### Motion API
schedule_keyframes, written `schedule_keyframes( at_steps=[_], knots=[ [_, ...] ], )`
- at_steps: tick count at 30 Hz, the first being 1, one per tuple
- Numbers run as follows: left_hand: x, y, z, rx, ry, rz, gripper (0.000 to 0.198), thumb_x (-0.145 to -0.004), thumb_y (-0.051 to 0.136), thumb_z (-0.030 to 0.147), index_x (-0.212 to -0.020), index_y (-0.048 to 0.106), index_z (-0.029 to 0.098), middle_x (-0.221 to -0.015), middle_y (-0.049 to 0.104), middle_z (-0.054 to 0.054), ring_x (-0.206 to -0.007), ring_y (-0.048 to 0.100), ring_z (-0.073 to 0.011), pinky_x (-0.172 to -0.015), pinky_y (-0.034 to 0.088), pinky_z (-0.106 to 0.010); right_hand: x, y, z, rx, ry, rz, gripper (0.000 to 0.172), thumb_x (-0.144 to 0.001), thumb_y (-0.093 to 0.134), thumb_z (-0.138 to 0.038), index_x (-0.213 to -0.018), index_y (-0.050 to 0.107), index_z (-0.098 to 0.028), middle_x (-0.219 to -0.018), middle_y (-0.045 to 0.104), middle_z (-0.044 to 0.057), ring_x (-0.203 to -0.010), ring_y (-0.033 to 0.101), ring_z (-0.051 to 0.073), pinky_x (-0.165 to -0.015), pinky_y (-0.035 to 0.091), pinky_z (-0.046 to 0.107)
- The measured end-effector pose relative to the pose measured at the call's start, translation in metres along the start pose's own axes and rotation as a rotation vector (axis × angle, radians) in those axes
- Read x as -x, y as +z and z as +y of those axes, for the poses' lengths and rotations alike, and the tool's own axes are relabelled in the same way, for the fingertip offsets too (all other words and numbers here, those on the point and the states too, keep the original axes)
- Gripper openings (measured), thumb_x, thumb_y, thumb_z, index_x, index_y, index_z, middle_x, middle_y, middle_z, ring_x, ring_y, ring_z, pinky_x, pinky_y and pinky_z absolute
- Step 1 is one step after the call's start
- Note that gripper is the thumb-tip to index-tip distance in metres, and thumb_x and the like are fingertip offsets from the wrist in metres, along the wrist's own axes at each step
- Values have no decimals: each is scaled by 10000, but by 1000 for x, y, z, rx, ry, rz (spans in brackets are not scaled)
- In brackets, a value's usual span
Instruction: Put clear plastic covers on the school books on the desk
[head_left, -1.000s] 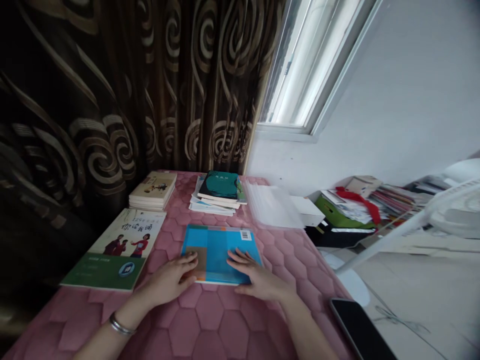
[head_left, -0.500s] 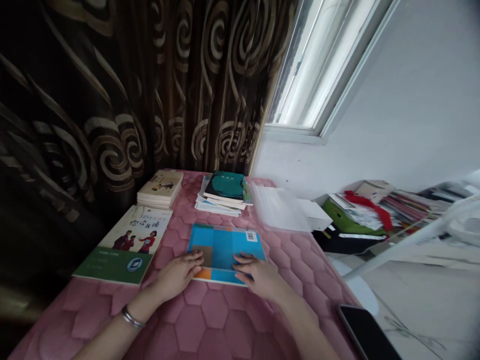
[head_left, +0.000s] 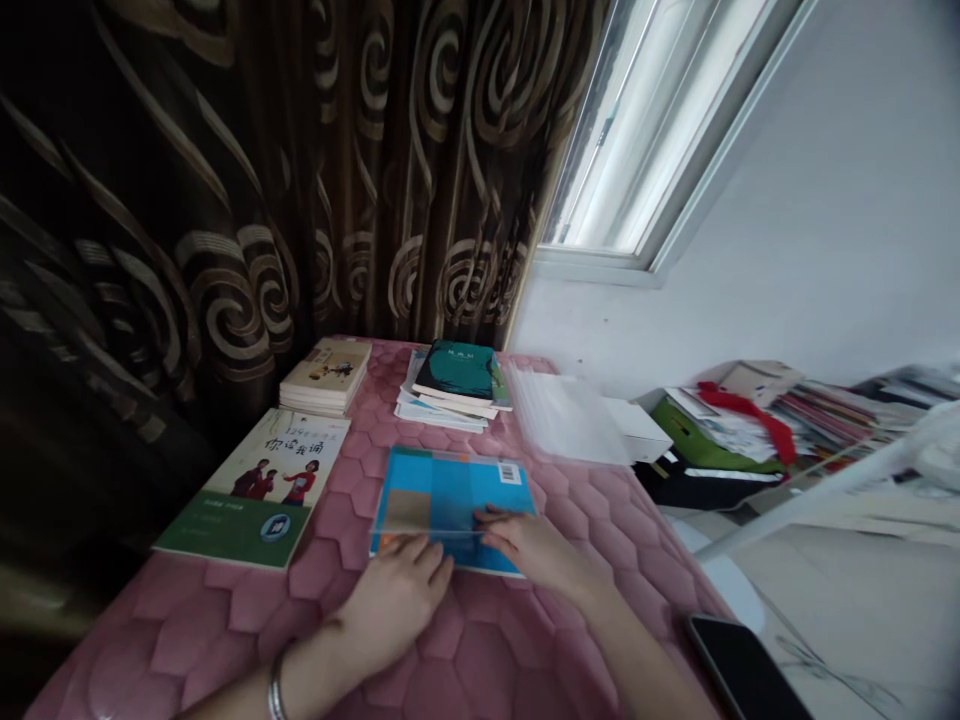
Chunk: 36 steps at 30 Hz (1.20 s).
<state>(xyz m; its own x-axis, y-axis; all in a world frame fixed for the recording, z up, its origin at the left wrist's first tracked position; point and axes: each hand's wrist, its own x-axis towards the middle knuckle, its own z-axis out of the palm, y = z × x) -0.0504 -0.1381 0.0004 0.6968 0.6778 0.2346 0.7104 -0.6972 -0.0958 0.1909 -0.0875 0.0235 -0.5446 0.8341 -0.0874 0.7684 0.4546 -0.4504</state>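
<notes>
A blue book (head_left: 450, 490) with brown and orange patches and a barcode lies flat on the pink quilted cover (head_left: 450, 650). A clear, shiny film edge (head_left: 461, 533) runs across its lower part, between my hands. My left hand (head_left: 397, 600) lies palm down over the book's near left edge, fingers extended, wearing a silver bracelet at the wrist. On the right side of the book rests my right hand (head_left: 536, 550), its fingers stretched out across the blue cover. Whether the left fingertips pinch the film I cannot make out.
To the left lies a green and white book (head_left: 255, 490), with a stack of tan books (head_left: 326, 375) behind it. A pile topped by a teal book (head_left: 457, 370) stands at the back, beside clear plastic sleeves (head_left: 570, 415). A phone (head_left: 746, 665) sits near the right edge.
My left hand has moved right and nearer, from the book's left side onto its near edge. The right hand stays on the book's right side. The view has shifted slightly.
</notes>
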Motion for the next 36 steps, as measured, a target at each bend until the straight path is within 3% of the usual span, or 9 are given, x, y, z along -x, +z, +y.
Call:
schedule_keyframes(
  at_steps=[5,9,15,18,21,25,29,32,36],
  knots=[
    [-23,23,9,-34,-102,-53,456,-897,577,278,-1332,525,154,-1240,637,-155,-1086,618,-275,-853,524,-406,-6,-13,2,-13,34,-45,348,-955,416,-366,-842,713,-224,-1024,735,39,-929,669,202,-810,481,302],
    [-34,25,3,-103,-55,-61,415,-917,521,191,-1328,528,137,-1195,663,-166,-1025,650,-274,-803,536,-399,-14,-32,-1,68,76,-83,380,-949,421,-376,-707,656,-202,-740,691,19,-713,620,162,-653,424,249],
    [-34,13,4,-112,108,103,415,-962,390,124,-1356,501,191,-1489,433,-97,-1375,386,-274,-1056,399,-486,-32,-72,-2,44,59,24,348,-928,433,-386,-778,683,-197,-762,703,27,-702,606,157,-651,417,245],
    [-34,11,2,-110,147,156,444,-963,349,102,-1381,473,188,-1532,368,-56,-1431,283,-237,-1120,333,-491,-43,-93,-2,57,23,20,360,-915,431,-376,-744,684,-185,-746,703,32,-694,604,157,-653,428,249],
    [-33,20,-1,-135,162,190,426,-967,323,110,-1351,506,146,-1543,343,-51,-1434,275,-209,-1146,310,-463,-55,-109,0,7,14,20,347,-903,434,-370,-765,692,-184,-784,718,34,-719,622,160,-674,453,255],
    [-30,36,0,-180,121,86,349,-970,390,169,-1239,600,95,-1368,555,-167,-1311,477,-271,-1062,401,-474,-66,-118,4,-8,-12,40,332,-895,441,-367,-809,700,-178,-815,719,35,-741,621,164,-698,459,261],
    [-30,37,4,-188,114,-50,371,-940,472,169,-1297,544,100,-1254,611,-247,-1143,615,-325,-866,519,-475,-59,-105,-3,31,-69,-49,311,-903,456,-352,-862,708,-173,-837,722,26,-747,620,154,-686,440,240],
    [-33,28,5,-189,148,-97,405,-923,472,150,-1319,518,73,-1211,619,-280,-1081,641,-346,-771,542,-453,-39,-75,-15,92,-80,-126,272,-906,471,-314,-908,725,-219,-871,741,14,-759,643,159,-674,432,237],
    [-36,21,7,-186,136,-166,387,-915,455,151,-1281,545,68,-992,694,-224,-847,693,-292,-633,529,-372,-10,-30,-29,251,-71,-142,246,-909,499,-315,-1005,722,-275,-977,746,31,-903,670,215,-744,459,274]
  ],
)
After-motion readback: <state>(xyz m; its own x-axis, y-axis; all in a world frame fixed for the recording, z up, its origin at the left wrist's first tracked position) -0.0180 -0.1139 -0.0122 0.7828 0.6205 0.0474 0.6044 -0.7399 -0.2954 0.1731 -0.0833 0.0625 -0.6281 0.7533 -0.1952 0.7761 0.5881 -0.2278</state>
